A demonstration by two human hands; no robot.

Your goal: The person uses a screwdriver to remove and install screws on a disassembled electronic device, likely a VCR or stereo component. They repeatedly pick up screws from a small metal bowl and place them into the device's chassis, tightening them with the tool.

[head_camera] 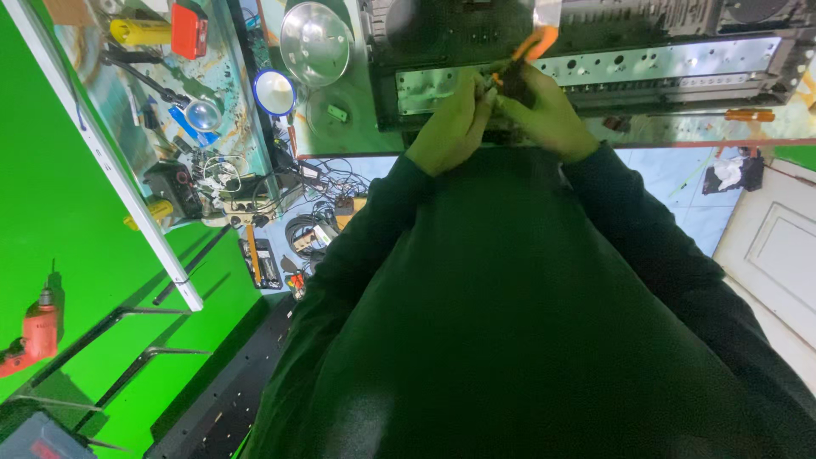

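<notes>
Both hands at the front edge of the opened black chassis [586, 59] on the surface. Right hand [544, 115] fingers closed on orange-handled pliers [523, 55]; left hand [455, 127] fingers pinched around something small at the pliers, can't tell what. Chassis is open, its silver panel exposed; work looks mid-way.

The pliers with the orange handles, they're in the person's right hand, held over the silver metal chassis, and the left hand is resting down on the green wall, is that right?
Not quite. The head view shows the left hand raised beside the right hand, both close together at the orange-handled pliers over the silver metal chassis. The green wall is off to the side, untouched.
</notes>
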